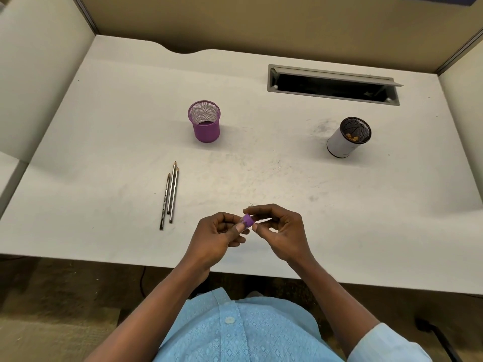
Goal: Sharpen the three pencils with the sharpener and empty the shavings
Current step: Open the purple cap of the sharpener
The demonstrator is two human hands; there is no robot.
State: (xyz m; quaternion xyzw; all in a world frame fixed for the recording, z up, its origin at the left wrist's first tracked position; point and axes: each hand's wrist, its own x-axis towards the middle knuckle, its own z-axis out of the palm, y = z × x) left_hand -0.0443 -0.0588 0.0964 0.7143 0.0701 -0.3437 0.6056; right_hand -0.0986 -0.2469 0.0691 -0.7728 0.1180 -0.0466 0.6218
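Beige partitions wall in a scuffed white counter, over whose near edge the left grip and right grip meet, both pinched on the small purple sharpener, probably one steadying its body while the other works the cap. Three pencils lie together just left of the grips, within easy reach. A white mesh-lined pot holding shavings stands well beyond to the right, and a purple mesh cup stands beyond to the left.

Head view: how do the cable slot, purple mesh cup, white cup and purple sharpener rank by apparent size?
1. cable slot
2. purple mesh cup and white cup: about alike, unranked
3. purple sharpener, smallest though nearest
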